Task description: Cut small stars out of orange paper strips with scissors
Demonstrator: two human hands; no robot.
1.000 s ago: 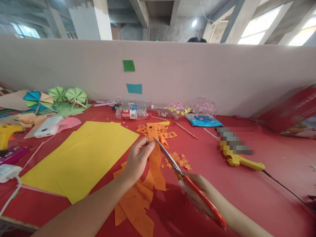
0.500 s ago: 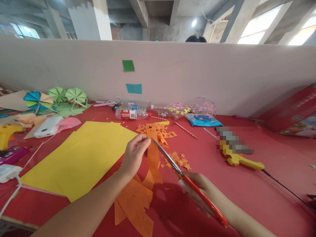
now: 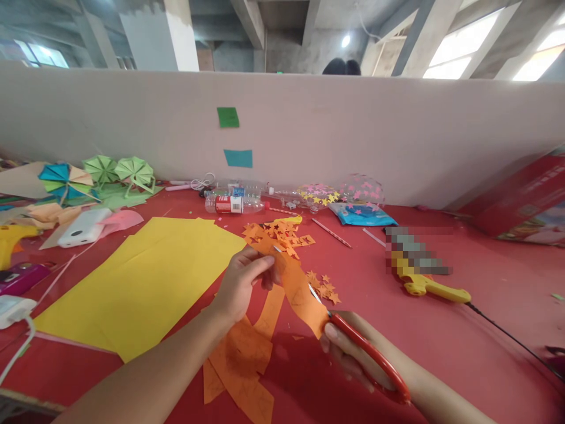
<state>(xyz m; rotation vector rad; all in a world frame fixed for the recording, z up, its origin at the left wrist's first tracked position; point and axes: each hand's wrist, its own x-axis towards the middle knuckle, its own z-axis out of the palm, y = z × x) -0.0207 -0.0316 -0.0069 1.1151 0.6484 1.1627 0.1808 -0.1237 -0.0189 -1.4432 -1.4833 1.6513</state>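
My left hand point(image 3: 241, 282) pinches an orange paper strip point(image 3: 298, 285) between thumb and fingers near the strip's upper part. The strip slants down to my right hand point(image 3: 348, 347), whose thumb touches its lower end. Fingers of that hand are wrapped round red-handled scissors point(image 3: 375, 356). Most of the scissor blades lie behind the strip, with the tip showing past its upper edge. Orange scraps with star-shaped holes point(image 3: 293, 235) lie beyond the strip. Small orange paper stars point(image 3: 324, 288) are piled to its right. Below my left hand rest larger orange paper pieces point(image 3: 242, 368).
Yellow sheets point(image 3: 150, 282) cover the table's left side. Plastic bottles point(image 3: 227, 204), a straw point(image 3: 331, 232) and a blue packet point(image 3: 362, 214) lie along the partition point(image 3: 309, 129). A corded yellow glue gun point(image 3: 436, 290) is at right, a white device point(image 3: 85, 228) at left.
The orange strip has swung from hanging upright to slanting toward my right hand. My right thumb now meets its lower end, and the strip covers most of the scissor blades.
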